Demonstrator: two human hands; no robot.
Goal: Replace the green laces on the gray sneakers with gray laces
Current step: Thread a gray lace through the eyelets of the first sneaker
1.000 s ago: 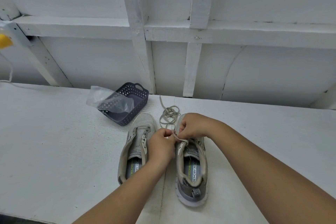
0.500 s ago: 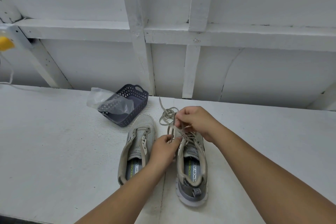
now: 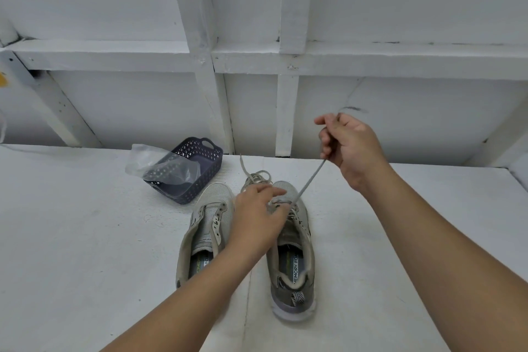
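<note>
Lace first: the thin gray flat lace [image 3: 310,180] runs tight from the front eyelets of the right gray mesh sneaker [image 3: 291,251] up to my right hand [image 3: 350,146], which is raised well above the shoe. That hand's fingers are curled round the lace and hold it. My left hand [image 3: 257,214] rests on the front of the same shoe, near the eyelets, with its fingers reaching forward. I cannot tell if it pinches the lace there or just presses the shoe down.

The shoe sits on the white counter [image 3: 85,237], heel toward me. The left gray mesh sneaker [image 3: 205,234] stands just beside it and shows no lace in its eyelets.

What could go wrong? I think the pull could lift or tip the right shoe if my left hand lets go. If I pull too far, the other end of the lace may slip right out of its hole, and then I must thread it again. The two ends could also come out uneven.

A loose pale lace in a tangle [image 3: 257,176] lies just past the toe. It could catch on my fingers or be mixed up with the good lace.

Farther back is a dark blue plastic basket [image 3: 197,168] with a clear plastic bag [image 3: 160,164] lying across it. Both are apart from my hands.
</note>
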